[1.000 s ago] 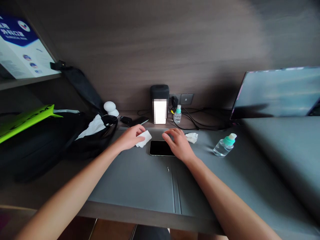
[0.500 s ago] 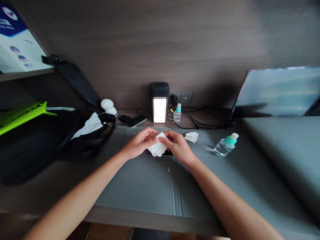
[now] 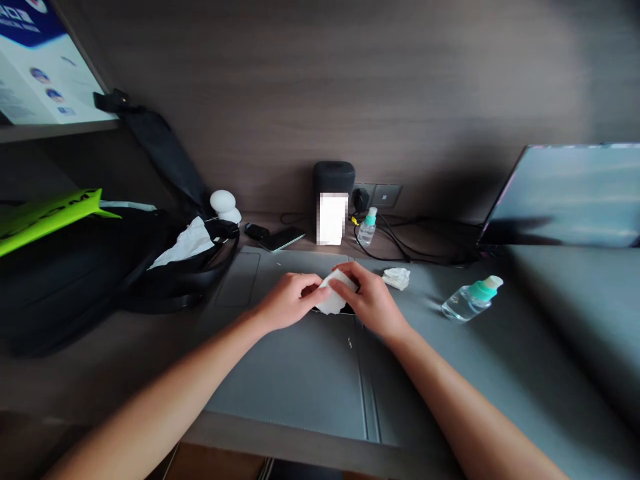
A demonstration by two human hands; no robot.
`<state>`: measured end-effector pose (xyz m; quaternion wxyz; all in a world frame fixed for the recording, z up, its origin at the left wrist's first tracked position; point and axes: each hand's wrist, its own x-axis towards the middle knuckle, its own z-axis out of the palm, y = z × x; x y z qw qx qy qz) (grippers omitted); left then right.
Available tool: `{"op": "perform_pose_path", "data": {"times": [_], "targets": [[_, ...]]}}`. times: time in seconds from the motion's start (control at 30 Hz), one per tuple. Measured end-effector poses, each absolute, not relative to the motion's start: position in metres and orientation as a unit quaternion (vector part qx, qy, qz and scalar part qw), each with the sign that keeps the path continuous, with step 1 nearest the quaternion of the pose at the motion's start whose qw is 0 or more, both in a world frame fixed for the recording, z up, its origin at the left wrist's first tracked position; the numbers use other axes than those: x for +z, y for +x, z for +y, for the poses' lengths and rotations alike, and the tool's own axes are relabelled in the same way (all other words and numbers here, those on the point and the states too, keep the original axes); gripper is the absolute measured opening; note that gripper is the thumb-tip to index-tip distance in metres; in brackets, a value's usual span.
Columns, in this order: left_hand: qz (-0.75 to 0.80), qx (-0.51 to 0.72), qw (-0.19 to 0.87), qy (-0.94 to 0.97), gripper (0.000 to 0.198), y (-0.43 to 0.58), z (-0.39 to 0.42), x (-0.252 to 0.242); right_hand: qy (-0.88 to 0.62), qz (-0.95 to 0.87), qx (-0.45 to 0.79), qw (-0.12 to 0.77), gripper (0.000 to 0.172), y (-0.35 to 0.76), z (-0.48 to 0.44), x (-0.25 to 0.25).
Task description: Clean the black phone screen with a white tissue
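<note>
A small folded white tissue is pinched between my two hands over the grey desk mat. My left hand grips its left edge between thumb and fingers. On the other side, my right hand has its thumb on the tissue and fingers behind it. Beneath lies a dark flat object, mostly covered by the tissue and hands, so its kind does not show. A crumpled tissue rests just beyond my right hand. Farther right stands a clear bottle with a teal and white cap.
A black cylinder with a bright label stands against the wall beside a smaller bottle and cables. A phone lies left of it. A black bag fills the left; a monitor stands right. Scraps dot the desk mat.
The tissue looks more compactly folded, and my left fingers have moved lower along its edge. The whole view has shifted slightly, so things appear farther right.
</note>
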<state>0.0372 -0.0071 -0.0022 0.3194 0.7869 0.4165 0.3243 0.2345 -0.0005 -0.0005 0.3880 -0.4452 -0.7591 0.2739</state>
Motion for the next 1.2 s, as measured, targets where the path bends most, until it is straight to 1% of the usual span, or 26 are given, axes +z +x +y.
{"op": "perform_pose_path", "data": {"times": [0.07,0.13,0.27,0.37,0.43,0.47,0.5,0.6,0.67,0.77,0.83,1.0,1.2], "targets": [[0.411,0.321,0.283,0.805,0.036,0.037,-0.008,-0.001,-0.459,-0.778,0.226,0.366,0.019,0.236,0.0,-0.001],[0.41,0.316,0.258,0.816,0.033,0.037,-0.009,-0.001,-0.458,-0.796,0.187,0.349,0.021,0.237,0.003,-0.004],[0.473,0.316,0.213,0.795,0.024,0.035,-0.005,-0.004,-0.455,-0.83,0.086,0.313,0.03,0.239,0.01,-0.01],[0.506,0.33,0.201,0.771,0.011,0.03,0.002,-0.008,-0.463,-0.827,0.018,0.317,0.032,0.237,0.001,-0.003],[0.517,0.338,0.193,0.762,0.02,0.025,0.008,-0.012,-0.455,-0.833,-0.001,0.314,0.034,0.231,-0.015,0.007],[0.526,0.341,0.195,0.754,0.025,0.022,0.01,-0.013,-0.444,-0.846,-0.007,0.294,0.038,0.226,-0.025,0.01],[0.527,0.341,0.199,0.753,0.028,0.02,0.012,-0.014,-0.437,-0.858,-0.015,0.271,0.045,0.22,-0.034,0.012],[0.51,0.329,0.21,0.767,0.035,0.018,0.014,-0.016,-0.44,-0.874,-0.008,0.206,0.079,0.205,-0.052,0.005],[0.496,0.309,0.216,0.782,0.041,0.017,0.012,-0.015,-0.458,-0.869,0.001,0.186,0.089,0.199,-0.054,-0.008],[0.461,0.271,0.219,0.816,0.056,0.017,0.007,-0.012,-0.476,-0.862,0.008,0.176,0.093,0.199,-0.05,-0.025],[0.44,0.242,0.218,0.837,0.062,0.016,0.004,-0.009,-0.482,-0.859,0.012,0.171,0.094,0.202,-0.048,-0.03],[0.424,0.219,0.227,0.849,0.059,0.014,0.0,-0.007,-0.472,-0.869,0.027,0.148,0.099,0.206,-0.048,-0.025],[0.426,0.205,0.281,0.835,0.085,0.01,0.003,-0.01,-0.426,-0.895,0.055,0.118,0.1,0.207,-0.039,-0.014]]}}
